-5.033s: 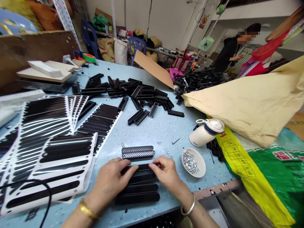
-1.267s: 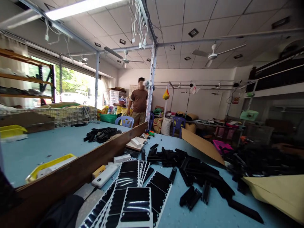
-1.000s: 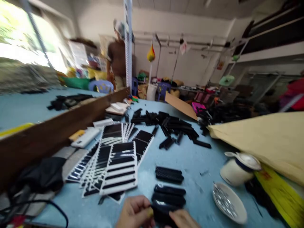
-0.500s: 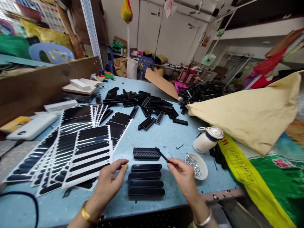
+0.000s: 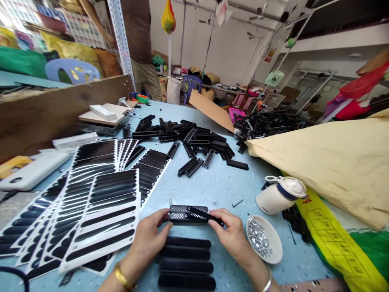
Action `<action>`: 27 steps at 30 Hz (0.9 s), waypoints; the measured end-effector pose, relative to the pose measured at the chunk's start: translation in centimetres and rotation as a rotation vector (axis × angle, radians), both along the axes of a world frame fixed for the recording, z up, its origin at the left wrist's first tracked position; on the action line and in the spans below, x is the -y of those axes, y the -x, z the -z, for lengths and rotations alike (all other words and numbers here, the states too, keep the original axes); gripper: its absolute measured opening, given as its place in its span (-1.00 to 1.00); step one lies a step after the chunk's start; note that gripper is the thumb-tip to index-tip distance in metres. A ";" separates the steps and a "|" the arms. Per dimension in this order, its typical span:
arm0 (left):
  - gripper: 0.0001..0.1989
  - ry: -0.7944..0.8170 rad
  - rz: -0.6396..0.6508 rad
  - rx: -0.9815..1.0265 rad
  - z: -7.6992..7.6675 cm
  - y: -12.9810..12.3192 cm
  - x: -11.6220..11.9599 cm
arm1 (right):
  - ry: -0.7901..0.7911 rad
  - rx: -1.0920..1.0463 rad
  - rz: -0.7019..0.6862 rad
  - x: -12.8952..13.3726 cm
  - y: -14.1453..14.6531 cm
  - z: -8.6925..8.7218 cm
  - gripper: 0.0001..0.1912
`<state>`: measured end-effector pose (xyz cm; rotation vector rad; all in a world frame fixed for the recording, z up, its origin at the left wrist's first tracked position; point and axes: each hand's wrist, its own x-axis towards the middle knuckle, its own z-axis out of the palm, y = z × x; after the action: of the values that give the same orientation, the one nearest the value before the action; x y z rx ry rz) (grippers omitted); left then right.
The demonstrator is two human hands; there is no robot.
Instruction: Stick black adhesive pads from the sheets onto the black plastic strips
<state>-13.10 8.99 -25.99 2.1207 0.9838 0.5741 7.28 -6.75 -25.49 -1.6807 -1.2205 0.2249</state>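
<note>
Two black bars with a dotted top [image 5: 178,215] lie side by side on the blue table in front of me. The thumb and forefinger of my left hand [image 5: 148,237] close around their left end. In my right hand [image 5: 229,231], a thin black adhesive strip [image 5: 199,212] is pinched near its right end. The strip slants over the dotted bars; whether it touches them I cannot tell. Nearer to me, several smooth-topped black bars [image 5: 187,266] form a stacked row. Sheets of black adhesive strips [image 5: 105,211] fan out left of my left hand.
A white bowl of small metal parts [image 5: 263,239] sits right of my right hand, near a white bottle [image 5: 279,196] and a hex key [image 5: 237,203]. Behind is a heap of black bars [image 5: 194,138]. Brown paper [image 5: 322,158] covers the right side. A person [image 5: 138,44] stands beyond.
My left hand has moved right onto the end of the dotted bars. My right hand has brought the black strip down from a steep tilt to nearly along them. The view has shifted slightly.
</note>
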 end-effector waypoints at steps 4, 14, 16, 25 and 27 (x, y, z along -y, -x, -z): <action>-0.74 -0.076 0.013 0.010 0.7 -0.2 0.2 | 0.023 0.049 -0.052 -0.1 0.1 0.8 -0.89; -0.77 0.077 0.035 0.002 0.3 0.9 0.6 | 0.025 0.115 -0.160 -0.8 0.9 0.6 -0.85; -0.78 0.100 0.046 0.007 0.3 0.8 0.4 | 0.027 0.123 -0.187 -1.4 1.2 0.8 -0.85; -0.79 0.155 0.045 0.031 0.3 1.0 0.4 | 0.032 0.211 -0.185 -1.8 1.6 0.8 -0.84; -0.80 0.151 0.048 0.043 0.2 1.0 0.5 | 0.036 0.220 -0.185 -1.9 1.6 0.9 -0.84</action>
<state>-14.10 8.53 -26.17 1.9851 0.9208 0.5037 5.63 -4.90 -26.40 -1.6570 -1.5473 0.1785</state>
